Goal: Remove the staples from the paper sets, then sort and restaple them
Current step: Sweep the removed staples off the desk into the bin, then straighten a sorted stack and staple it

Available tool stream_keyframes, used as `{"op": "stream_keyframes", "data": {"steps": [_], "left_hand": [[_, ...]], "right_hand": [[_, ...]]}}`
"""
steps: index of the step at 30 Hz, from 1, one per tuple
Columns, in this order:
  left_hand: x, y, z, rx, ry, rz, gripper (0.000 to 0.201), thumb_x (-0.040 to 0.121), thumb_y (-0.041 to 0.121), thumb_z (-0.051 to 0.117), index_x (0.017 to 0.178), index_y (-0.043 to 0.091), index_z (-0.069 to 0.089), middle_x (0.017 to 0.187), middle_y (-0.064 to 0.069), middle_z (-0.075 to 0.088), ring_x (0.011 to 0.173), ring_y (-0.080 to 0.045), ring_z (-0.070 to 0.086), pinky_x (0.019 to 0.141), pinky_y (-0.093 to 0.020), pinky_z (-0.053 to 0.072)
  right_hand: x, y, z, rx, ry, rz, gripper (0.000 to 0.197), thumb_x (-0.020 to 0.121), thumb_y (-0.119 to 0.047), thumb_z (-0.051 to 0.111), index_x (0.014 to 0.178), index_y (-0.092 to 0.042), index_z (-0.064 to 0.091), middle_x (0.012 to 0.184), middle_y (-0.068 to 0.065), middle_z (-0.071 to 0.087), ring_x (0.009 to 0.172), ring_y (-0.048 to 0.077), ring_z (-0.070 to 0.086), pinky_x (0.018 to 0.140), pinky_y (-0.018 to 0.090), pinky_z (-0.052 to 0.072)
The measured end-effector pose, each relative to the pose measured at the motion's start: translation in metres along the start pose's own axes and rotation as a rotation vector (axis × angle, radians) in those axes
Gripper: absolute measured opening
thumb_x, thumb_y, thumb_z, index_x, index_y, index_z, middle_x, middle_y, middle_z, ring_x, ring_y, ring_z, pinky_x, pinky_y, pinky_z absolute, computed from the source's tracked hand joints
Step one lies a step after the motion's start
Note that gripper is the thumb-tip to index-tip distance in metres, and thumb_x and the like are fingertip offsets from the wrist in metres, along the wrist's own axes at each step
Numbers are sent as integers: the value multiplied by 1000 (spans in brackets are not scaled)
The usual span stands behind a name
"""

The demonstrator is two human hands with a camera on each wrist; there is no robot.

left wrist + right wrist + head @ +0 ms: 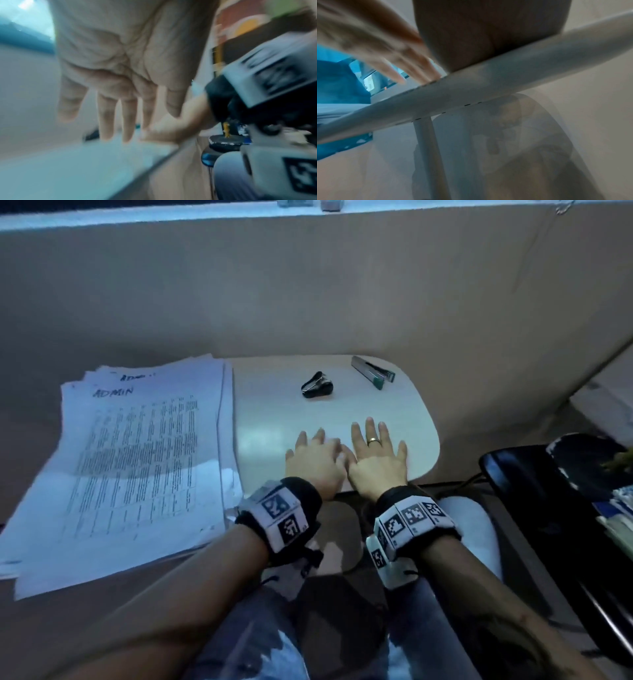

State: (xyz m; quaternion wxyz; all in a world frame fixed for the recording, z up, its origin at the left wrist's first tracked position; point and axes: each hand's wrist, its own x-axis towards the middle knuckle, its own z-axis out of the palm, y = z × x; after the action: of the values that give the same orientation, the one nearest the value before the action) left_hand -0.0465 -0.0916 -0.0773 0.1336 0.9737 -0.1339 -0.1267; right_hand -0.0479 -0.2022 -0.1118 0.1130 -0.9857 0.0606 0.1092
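A thick stack of printed paper sets (137, 460), the top sheet marked "ADMIN", lies to the left of a small white table (411, 412). On the table's far side sit a black staple remover (317, 386) and a grey-green stapler (373, 371). My left hand (313, 455) and my right hand (376, 453) lie side by side at the table's near edge, palms down, fingers straight and spread, holding nothing. The left wrist view shows my left hand (120, 88) open above the white top. In the right wrist view my right hand (488, 33) presses on the table edge (505, 81).
A tan partition wall (308, 285) rises just behind the table. A black chair (555, 501) with items on it stands at the right. My knees are under the table's near edge. A table leg (428, 155) shows below the top.
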Motion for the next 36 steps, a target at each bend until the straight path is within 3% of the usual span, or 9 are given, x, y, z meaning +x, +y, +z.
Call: {"op": "stream_keyframes", "data": {"steps": [6, 9, 15, 17, 23, 28, 31, 34, 36], "left_hand": [[-75, -25, -74, 163, 51, 52, 50, 91, 57, 38, 121, 22, 55, 117, 1, 61, 108, -21, 55, 76, -30, 36], [-77, -86, -122, -86, 95, -113, 47, 90, 57, 41, 110, 19, 61, 117, -2, 61, 95, -17, 54, 78, -27, 41], [-74, -245, -134, -23, 176, -774, 78, 87, 60, 45, 142, 7, 29, 145, -21, 30, 133, -37, 30, 107, -46, 31], [-74, -274, -127, -191, 63, -846, 92, 83, 68, 42, 144, 3, 21, 149, -21, 27, 135, -37, 30, 108, -45, 30], [-72, -281, -114, -455, -42, -723, 87, 85, 62, 46, 141, -2, 28, 148, -18, 32, 134, -32, 34, 106, -41, 30], [-69, -284, -105, -538, -31, -674, 123, 47, 76, 71, 141, 7, 31, 144, -11, 39, 126, -28, 43, 103, -41, 38], [-62, -273, -97, -606, 26, -652, 91, 74, 50, 70, 141, 5, 28, 142, -11, 39, 123, -26, 43, 94, -34, 41], [-54, -256, -91, -818, 37, -524, 93, 66, 37, 81, 141, 11, 33, 140, -8, 45, 126, -26, 44, 105, -39, 37], [-50, -245, -89, -868, -8, -485, 73, 70, 16, 77, 134, 8, 42, 131, -13, 54, 118, -30, 52, 103, -46, 40]], "right_hand": [[1, -12, -32, -113, -129, 61, 58, 98, -45, 24, 148, -15, 16, 156, 10, 12, 142, 26, 16, 108, 47, 23], [-2, -53, -60, -150, -98, -17, 45, 98, -41, 33, 122, -5, 49, 125, 14, 53, 111, 29, 52, 82, 34, 39], [-9, -151, -44, 276, -183, -156, 43, 97, -40, 42, 102, 1, 53, 94, 11, 51, 95, 26, 47, 75, 27, 34], [-8, -167, -40, 389, -202, -97, 50, 97, -39, 43, 119, 5, 50, 113, 19, 55, 107, 31, 51, 80, 29, 37], [7, -185, -37, 627, -301, 33, 64, 89, -37, 59, 130, 8, 41, 133, 20, 50, 120, 32, 50, 94, 35, 42], [17, -180, -36, 779, -355, 111, 33, 83, -27, 69, 98, -1, 55, 86, 10, 58, 76, 24, 58, 67, 33, 48], [21, -174, -31, 852, -373, 147, 24, 80, -23, 72, 80, -6, 54, 81, 9, 60, 69, 20, 57, 63, 29, 48], [23, -162, -30, 859, -275, 129, 23, 77, -16, 73, 79, -6, 52, 97, 15, 63, 89, 27, 63, 85, 38, 53], [21, -151, -38, 853, -298, 96, 20, 80, -11, 67, 89, -3, 51, 94, 14, 60, 80, 22, 59, 77, 35, 55]]}}
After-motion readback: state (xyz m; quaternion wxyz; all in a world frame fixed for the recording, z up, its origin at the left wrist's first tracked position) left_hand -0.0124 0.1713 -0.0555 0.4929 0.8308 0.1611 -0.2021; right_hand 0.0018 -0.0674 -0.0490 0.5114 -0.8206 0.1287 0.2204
